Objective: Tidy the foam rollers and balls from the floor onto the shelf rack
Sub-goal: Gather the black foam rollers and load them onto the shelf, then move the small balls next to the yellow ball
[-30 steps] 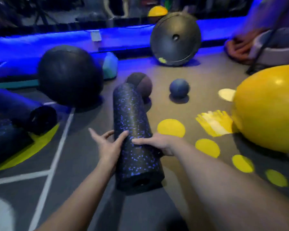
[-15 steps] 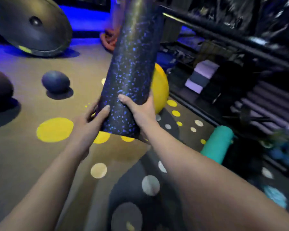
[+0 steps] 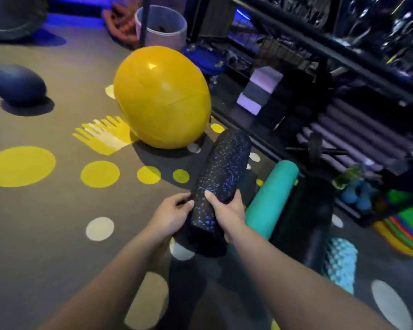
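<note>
Both of my hands hold a black foam roller with blue speckles (image 3: 221,173) by its near end, its far end pointing toward the shelf rack (image 3: 339,51). My left hand (image 3: 173,214) grips the roller's left side and my right hand (image 3: 227,209) wraps its right side. A big yellow ball (image 3: 162,96) sits on the floor just beyond the roller. On the floor right of my hands lie a teal roller (image 3: 271,198), a black roller (image 3: 305,225) and a knobbly light-blue roller (image 3: 340,263). A dark blue ball (image 3: 16,83) rests far left.
The rack's low shelf holds purple rollers (image 3: 358,136), stacked foam blocks (image 3: 258,91) and small blue balls (image 3: 358,196). A grey bucket (image 3: 161,26) stands behind the yellow ball. Stacked coloured discs (image 3: 405,229) lie at the right. The floor carries yellow and white dots.
The roller has come up off the floor, stood upright, and now tilts lower toward the rack. My view has swung right from the floor balls to the rack.
</note>
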{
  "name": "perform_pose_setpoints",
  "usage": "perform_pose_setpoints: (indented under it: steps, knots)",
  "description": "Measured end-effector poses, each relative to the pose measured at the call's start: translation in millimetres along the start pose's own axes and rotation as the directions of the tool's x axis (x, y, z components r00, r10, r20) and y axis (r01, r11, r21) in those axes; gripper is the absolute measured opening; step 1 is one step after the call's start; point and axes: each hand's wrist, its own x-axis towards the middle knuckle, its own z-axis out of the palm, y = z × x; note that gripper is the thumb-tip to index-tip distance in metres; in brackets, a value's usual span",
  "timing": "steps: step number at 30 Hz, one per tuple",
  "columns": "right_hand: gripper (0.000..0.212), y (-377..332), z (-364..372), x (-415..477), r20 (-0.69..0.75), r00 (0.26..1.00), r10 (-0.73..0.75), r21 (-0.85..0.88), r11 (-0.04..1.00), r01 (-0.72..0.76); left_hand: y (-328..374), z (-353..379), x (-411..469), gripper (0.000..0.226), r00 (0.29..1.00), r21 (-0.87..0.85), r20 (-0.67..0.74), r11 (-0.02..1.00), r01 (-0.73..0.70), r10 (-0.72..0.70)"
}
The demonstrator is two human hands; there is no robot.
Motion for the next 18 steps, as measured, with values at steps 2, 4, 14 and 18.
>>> perform_pose_setpoints:
  steps: [2, 4, 14, 18]
  knots:
    - [0.077, -21.7, 12.6, -16.2, -0.125, 0.978, -0.167, -0.271, 0.954, 0.128, -3.7, -4.7, -2.0, 0.025, 0.998, -0.014, -0.053, 1.000, -0.026, 0.026]
    - [0.053, -45.1, 34.6, -39.6, -0.122, 0.847, -0.518, -0.441, 0.793, 0.421, -2.7, -18.8, -3.5, 0.023, 0.991, -0.067, -0.133, 0.998, -0.015, 0.006]
    - [0.044, -141.3, 187.0, -137.5, 0.327, 0.699, -0.636, -0.236, 0.661, 0.713, -54.8, -242.7, -93.1, 0.025, 0.717, -0.126, -0.677, 0.986, 0.113, -0.169]
    - [0.049, -168.3, 247.6, -171.3, 0.609, 0.536, -0.585, -0.150, 0.578, 0.802, -75.7, -321.6, -162.6, 0.030, 0.564, 0.011, -0.810, 0.956, 0.292, -0.162]
